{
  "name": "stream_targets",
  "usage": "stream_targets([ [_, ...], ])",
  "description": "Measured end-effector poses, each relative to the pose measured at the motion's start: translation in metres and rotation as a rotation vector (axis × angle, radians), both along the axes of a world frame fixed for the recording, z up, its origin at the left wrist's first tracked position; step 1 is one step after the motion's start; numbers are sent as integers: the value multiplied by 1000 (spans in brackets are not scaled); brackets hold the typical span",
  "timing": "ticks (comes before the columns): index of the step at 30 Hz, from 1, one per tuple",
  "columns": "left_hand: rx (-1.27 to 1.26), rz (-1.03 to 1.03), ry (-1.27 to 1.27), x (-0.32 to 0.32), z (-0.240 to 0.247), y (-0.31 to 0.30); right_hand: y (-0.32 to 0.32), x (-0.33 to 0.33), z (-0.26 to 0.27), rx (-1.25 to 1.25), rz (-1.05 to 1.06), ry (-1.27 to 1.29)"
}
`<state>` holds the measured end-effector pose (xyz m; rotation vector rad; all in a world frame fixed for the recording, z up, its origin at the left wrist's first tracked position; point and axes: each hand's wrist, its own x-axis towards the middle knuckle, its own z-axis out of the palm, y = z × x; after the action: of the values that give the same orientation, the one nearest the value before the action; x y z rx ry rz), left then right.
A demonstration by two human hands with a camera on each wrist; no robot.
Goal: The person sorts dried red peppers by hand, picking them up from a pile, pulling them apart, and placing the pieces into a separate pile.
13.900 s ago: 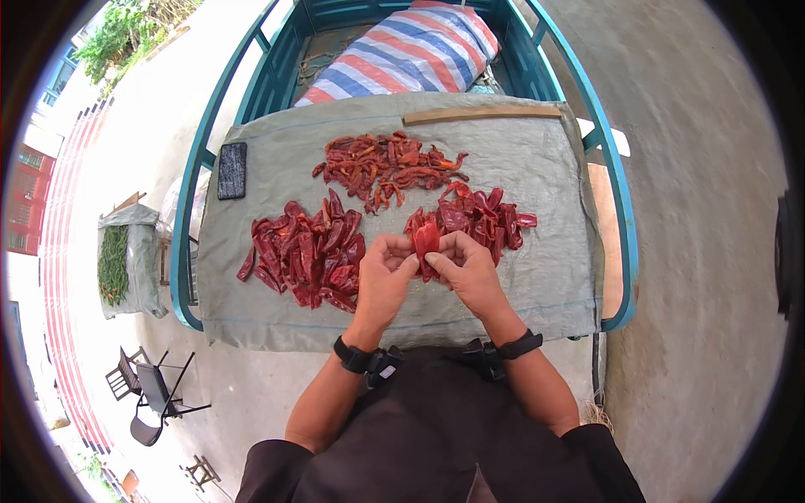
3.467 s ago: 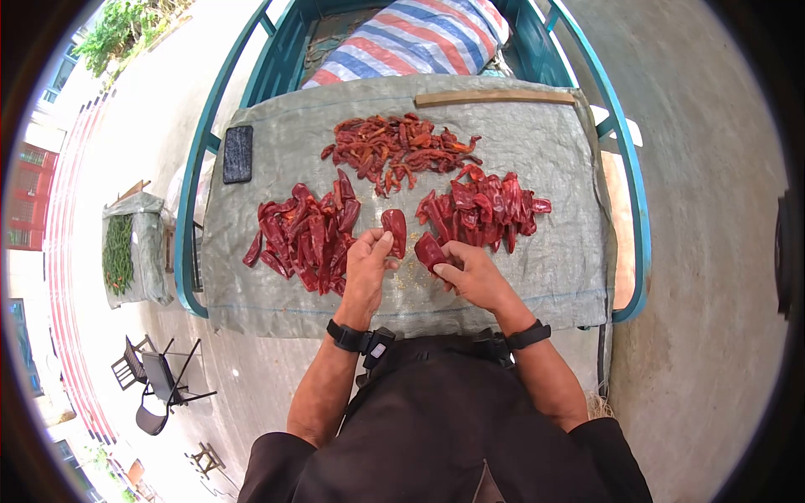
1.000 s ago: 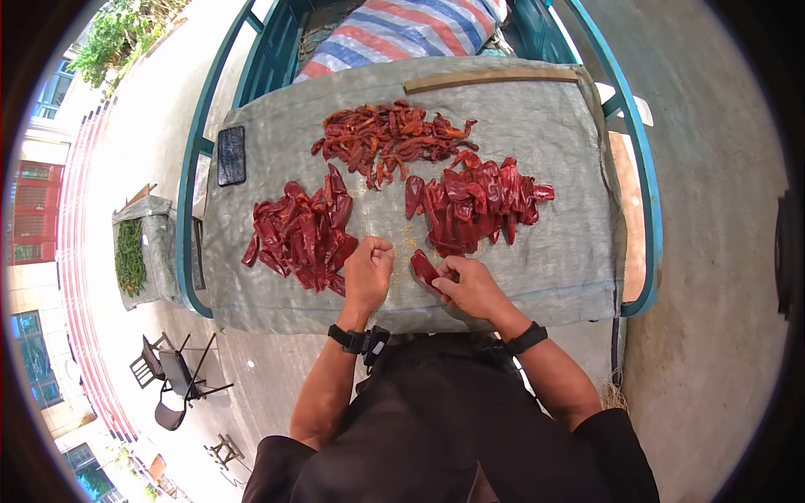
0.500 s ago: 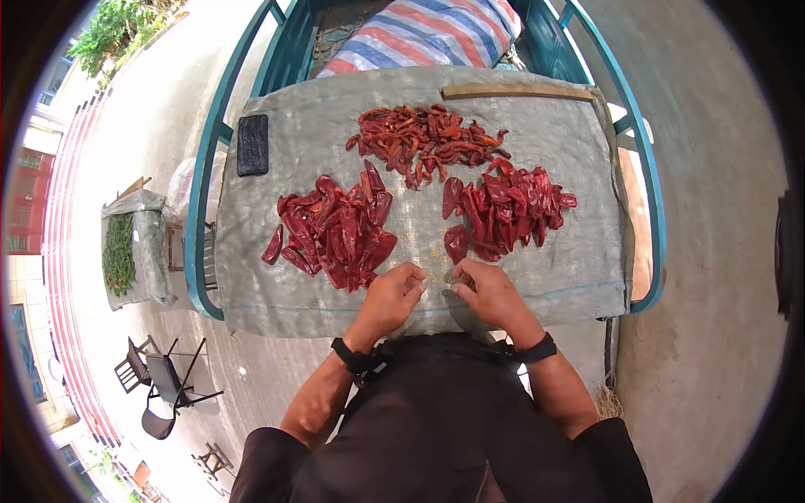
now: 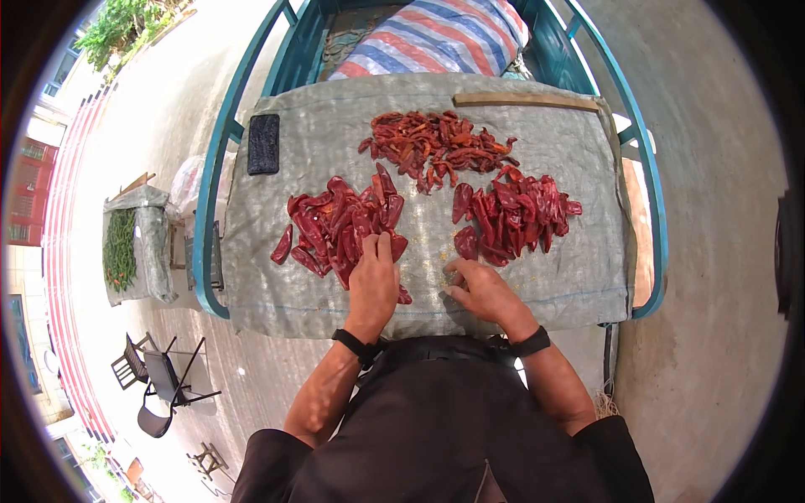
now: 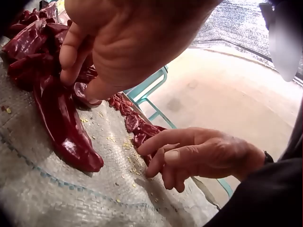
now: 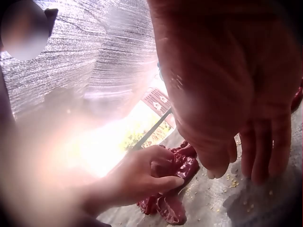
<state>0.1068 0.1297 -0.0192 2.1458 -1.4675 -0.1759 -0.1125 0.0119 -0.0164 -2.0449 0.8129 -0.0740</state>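
My left hand (image 5: 374,281) reaches onto the left pile of red chili peppers (image 5: 323,222), fingers extended over its near right edge. In the left wrist view its fingers and thumb straddle peppers, and a long glossy chili (image 6: 66,125) lies just below them on the cloth. My right hand (image 5: 486,293) hovers over the cloth near the front, fingers loosely bent, holding nothing. Just beyond it lies a flat red pepper piece (image 5: 466,243) beside the right heap of peppers (image 5: 524,210); another piece (image 5: 462,201) sits farther back. Pale seeds are scattered between the hands.
Thinner, shrivelled red peppers (image 5: 432,142) form a heap at the back. A dark rectangular object (image 5: 263,144) lies at back left, a wooden strip (image 5: 527,100) at back right. Teal rails (image 5: 654,226) flank the grey woven cloth (image 5: 553,293). A striped sack (image 5: 444,38) lies beyond.
Earlier both hands held pepper pieces. The right hand has let its piece go beside the right heap. The left hand, near the right one half a second ago, has moved left onto the pile.
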Motion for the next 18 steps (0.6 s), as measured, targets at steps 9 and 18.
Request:
stream_targets([
  [9,368,-48,-96,-11,-5,-18,-5,-12,-2,-17,-81,-21],
  [18,97,4,388,-4,6,-29,-11,-8,0,104,-86,-130],
])
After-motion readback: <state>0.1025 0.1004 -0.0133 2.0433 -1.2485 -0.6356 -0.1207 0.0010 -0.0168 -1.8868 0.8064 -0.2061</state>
